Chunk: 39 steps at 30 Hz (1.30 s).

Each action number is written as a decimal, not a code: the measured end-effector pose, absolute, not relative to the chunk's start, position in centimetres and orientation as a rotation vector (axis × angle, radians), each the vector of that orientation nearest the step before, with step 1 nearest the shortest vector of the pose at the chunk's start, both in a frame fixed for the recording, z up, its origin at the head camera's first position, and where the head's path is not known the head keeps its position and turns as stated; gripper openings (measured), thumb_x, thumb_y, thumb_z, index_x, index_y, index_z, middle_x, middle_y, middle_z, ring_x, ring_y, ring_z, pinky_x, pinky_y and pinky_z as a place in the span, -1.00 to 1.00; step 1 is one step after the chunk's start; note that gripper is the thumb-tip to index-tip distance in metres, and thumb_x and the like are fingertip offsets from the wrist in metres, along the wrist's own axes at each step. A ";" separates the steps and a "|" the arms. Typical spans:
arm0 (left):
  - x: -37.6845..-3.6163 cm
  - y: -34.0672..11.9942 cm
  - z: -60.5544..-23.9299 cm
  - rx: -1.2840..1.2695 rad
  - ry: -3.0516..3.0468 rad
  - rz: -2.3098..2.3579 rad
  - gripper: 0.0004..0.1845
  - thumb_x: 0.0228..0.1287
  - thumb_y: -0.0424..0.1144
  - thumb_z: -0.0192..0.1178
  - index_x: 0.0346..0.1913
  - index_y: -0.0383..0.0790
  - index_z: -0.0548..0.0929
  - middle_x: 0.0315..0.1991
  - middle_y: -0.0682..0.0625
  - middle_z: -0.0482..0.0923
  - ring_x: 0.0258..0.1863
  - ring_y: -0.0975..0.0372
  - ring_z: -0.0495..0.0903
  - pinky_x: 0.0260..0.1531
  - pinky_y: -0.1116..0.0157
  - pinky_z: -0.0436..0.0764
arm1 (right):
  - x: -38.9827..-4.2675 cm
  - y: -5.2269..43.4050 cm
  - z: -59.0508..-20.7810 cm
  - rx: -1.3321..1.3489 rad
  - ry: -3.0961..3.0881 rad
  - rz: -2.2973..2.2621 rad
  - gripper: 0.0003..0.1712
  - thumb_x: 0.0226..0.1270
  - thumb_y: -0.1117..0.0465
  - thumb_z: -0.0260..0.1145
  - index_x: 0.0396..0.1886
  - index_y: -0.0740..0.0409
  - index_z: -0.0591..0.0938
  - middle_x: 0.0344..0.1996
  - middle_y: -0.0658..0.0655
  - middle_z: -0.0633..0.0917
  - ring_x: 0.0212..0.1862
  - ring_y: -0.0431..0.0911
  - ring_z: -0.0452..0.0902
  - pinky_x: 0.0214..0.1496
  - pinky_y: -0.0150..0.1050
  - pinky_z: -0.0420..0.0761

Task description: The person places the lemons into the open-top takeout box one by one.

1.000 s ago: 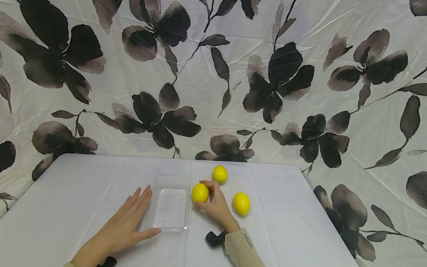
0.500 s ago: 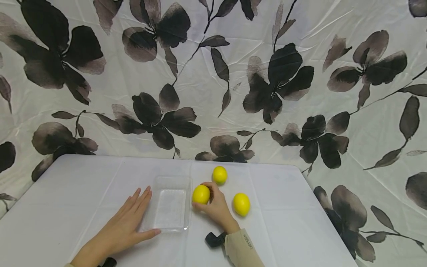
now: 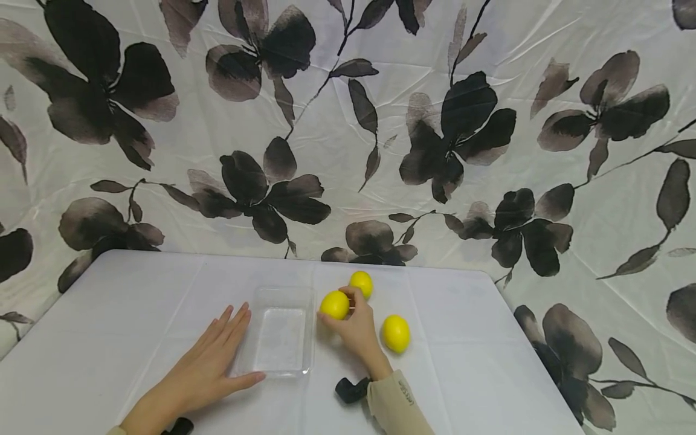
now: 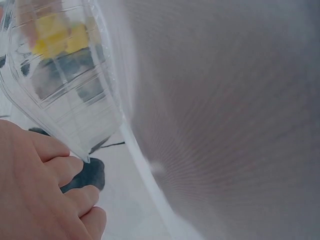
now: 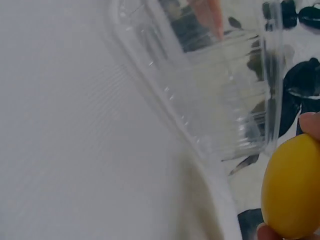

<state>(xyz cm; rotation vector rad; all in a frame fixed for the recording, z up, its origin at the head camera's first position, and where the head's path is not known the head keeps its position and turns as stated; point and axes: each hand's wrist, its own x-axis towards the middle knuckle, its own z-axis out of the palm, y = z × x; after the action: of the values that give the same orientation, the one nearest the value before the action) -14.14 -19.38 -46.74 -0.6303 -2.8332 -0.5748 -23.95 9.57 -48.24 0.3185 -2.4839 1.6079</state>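
My right hand [image 3: 357, 331] pinches a yellow lemon [image 3: 334, 306] between thumb and fingers, just right of a clear plastic container [image 3: 280, 341]. In the right wrist view this lemon [image 5: 292, 187] appears raised off the table, with a fingertip at either end. My left hand [image 3: 203, 362] lies along the container's left side, fingers straight and thumb spread near its front corner. The left wrist view has those fingertips [image 4: 75, 167] beside the container's rim. A second lemon [image 3: 361, 284] is partly hidden behind the right hand, and a third [image 3: 396, 333] lies to its right.
A white cloth covers the table [image 3: 462, 362], whose far edge meets a hanging sheet [image 3: 348, 139] printed with dark flowers. A black wrist device [image 3: 352, 390] sits by the right cuff, and another [image 3: 179, 426] shows under the left wrist.
My right hand has moved the pinched lemon slightly away from me and to the right, nearer the far lemon. The left hand and container stay in place; the head view shifts a little.
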 end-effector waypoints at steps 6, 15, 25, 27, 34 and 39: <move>-14.2 -19.3 -46.8 -0.629 -2.842 -0.565 0.19 0.16 0.47 0.14 0.56 -0.35 0.01 0.58 -0.17 -0.07 0.58 0.06 -0.28 0.52 0.24 -0.31 | -24.0 8.9 -46.2 0.316 -2.487 1.625 -0.24 0.00 -0.03 0.59 0.15 0.07 0.45 -0.03 0.04 0.58 -0.02 -0.07 0.45 0.01 -0.19 0.56; -14.1 -19.4 -46.9 -0.626 -2.829 -0.538 0.19 0.15 0.47 0.13 0.56 -0.33 0.00 0.58 -0.15 -0.06 0.58 0.07 -0.27 0.52 0.26 -0.30 | -24.1 7.8 -42.0 0.380 -2.632 1.592 -0.27 0.02 -0.08 0.57 0.15 0.03 0.48 -0.01 0.07 0.56 -0.07 -0.05 0.50 -0.03 -0.18 0.61; -14.2 -19.1 -46.7 -0.591 -2.875 -0.573 0.12 0.21 0.47 0.08 0.57 -0.27 0.02 0.60 -0.09 -0.10 0.57 0.03 -0.23 0.53 0.09 -0.16 | -24.6 4.1 -39.7 0.349 -2.841 1.391 -0.22 -0.01 -0.18 0.55 0.12 0.10 0.49 -0.09 0.09 0.64 -0.13 -0.08 0.52 -0.08 -0.20 0.62; -14.2 -19.1 -46.7 -0.591 -2.872 -0.567 0.12 0.21 0.46 0.08 0.57 -0.27 0.03 0.59 -0.10 -0.07 0.57 0.04 -0.23 0.53 0.07 -0.14 | -24.7 3.4 -39.6 0.338 -2.885 1.368 -0.21 0.00 -0.19 0.54 0.12 0.13 0.49 -0.10 0.12 0.63 -0.14 -0.07 0.51 -0.09 -0.19 0.63; -14.3 -19.1 -46.6 -0.596 -2.867 -0.559 0.11 0.21 0.46 0.08 0.56 -0.28 0.05 0.59 -0.10 -0.05 0.58 0.05 -0.25 0.53 0.06 -0.13 | -24.8 1.2 -40.0 0.350 -3.012 1.238 -0.24 -0.02 -0.19 0.56 0.04 0.19 0.53 -0.26 0.10 0.60 -0.25 -0.07 0.50 -0.23 -0.25 0.61; -14.2 -19.1 -46.7 -0.615 -2.838 -0.548 0.10 0.21 0.44 0.10 0.56 -0.29 0.08 0.58 -0.11 -0.02 0.57 0.06 -0.24 0.53 0.15 -0.21 | -24.5 -0.1 -40.7 0.380 -3.087 1.089 -0.31 -0.06 -0.17 0.59 -0.09 0.17 0.55 -0.39 0.03 0.58 -0.37 -0.12 0.48 -0.35 -0.35 0.56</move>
<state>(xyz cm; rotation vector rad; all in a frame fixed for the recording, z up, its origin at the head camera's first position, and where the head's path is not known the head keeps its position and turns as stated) -14.24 -19.12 -46.75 -0.6155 -2.8381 -0.5477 -24.48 -0.12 -40.74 0.3800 -3.0874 1.0889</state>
